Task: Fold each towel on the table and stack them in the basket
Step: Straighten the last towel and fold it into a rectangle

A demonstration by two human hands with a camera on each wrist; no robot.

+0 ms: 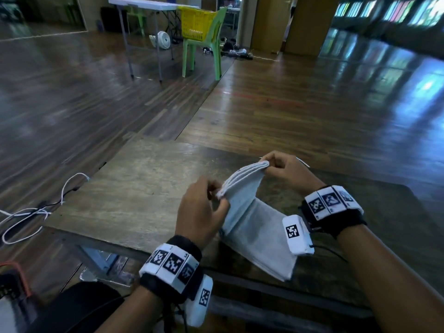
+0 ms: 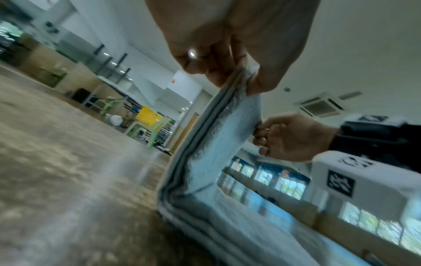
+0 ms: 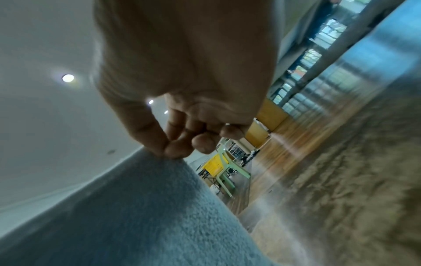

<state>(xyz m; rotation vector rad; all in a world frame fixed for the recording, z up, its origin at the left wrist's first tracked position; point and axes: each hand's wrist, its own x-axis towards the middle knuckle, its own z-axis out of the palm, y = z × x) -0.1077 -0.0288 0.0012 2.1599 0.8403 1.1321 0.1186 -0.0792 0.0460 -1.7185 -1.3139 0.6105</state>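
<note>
Now both hands (image 1: 242,186) pinch the towel's (image 1: 254,227) raised edge — table (image 1: 134,188) bare leftward.

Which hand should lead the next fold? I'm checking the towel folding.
Probably neither alone: the left hand and right hand each pinch a corner of the towel, whose lifted far edge both would bring toward the near end.

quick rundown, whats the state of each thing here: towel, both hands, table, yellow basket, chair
towel: part folded in layers, far end lifted, near end lying on the table
left hand: pinching one lifted corner
right hand: pinching the other lifted corner
table: bears the towel's near end
yellow basket: upright on the chair across the room, contents not visible
green chair: upright, holding the basket
</note>
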